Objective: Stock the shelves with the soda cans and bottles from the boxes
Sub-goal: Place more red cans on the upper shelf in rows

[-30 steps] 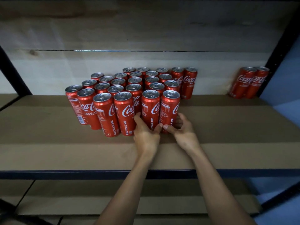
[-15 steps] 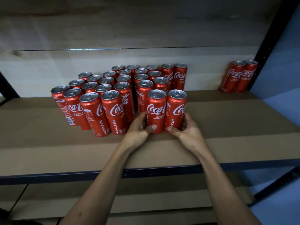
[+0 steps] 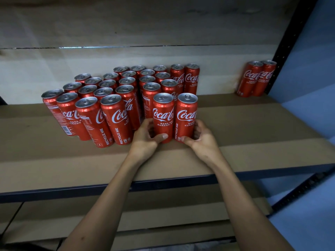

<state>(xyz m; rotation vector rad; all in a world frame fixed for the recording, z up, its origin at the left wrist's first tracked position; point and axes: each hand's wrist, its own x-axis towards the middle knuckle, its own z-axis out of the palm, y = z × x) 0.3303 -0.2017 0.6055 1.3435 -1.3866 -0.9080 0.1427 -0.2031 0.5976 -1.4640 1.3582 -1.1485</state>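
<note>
The left hand (image 3: 145,137) grips the lower part of 1 red can (image 3: 163,117), fingers curled round its far side and thumb pressed across its front near the base. The right hand (image 3: 201,140) grips the second red can (image 3: 186,116) the same way from the other side, thumb on the front, fingers wrapped behind. The 2 cans stand upright and touch each other, both between the hands, on the brown shelf (image 3: 253,127) (whether their bases rest on the board or hang just above it cannot be told). Just left of the left hand, and reaching back beyond it, stands the block of cans (image 3: 108,98), packed in rows, silver tops up; its nearest front can is almost against the left hand's knuckles. Behind the held pair, further cans of the block run back to the pale back wall (image 3: 54,69). Far to the right of the right hand, 2 more cans (image 3: 257,78) stand together in the corner beside the dark upright post (image 3: 288,42). Below the forearms lies a lower shelf (image 3: 45,223).
</note>
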